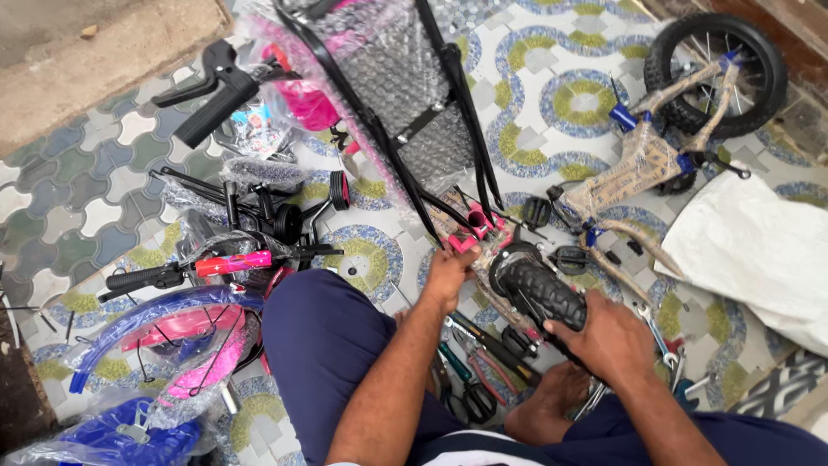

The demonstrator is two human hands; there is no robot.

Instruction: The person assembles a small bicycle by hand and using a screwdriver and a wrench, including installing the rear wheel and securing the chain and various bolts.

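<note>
Hands are both busy: left hand (448, 274) pinches the pink frame end (473, 235), right hand (608, 336) grips the knobby tyre (539, 293) mid-floor. Pliers (466, 380) and loose parts crowd the knees, so I'd guess a slip could pinch fingers.

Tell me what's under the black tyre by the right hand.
Beneath the black tyre, pliers and a spanner lie on the tiled floor; the right hand covers the rest.

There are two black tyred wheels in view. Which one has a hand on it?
The near wheel, by the person's knees: the right hand rests on its tyre. The far wheel, top right beside the wrapped frame, is untouched.
</note>
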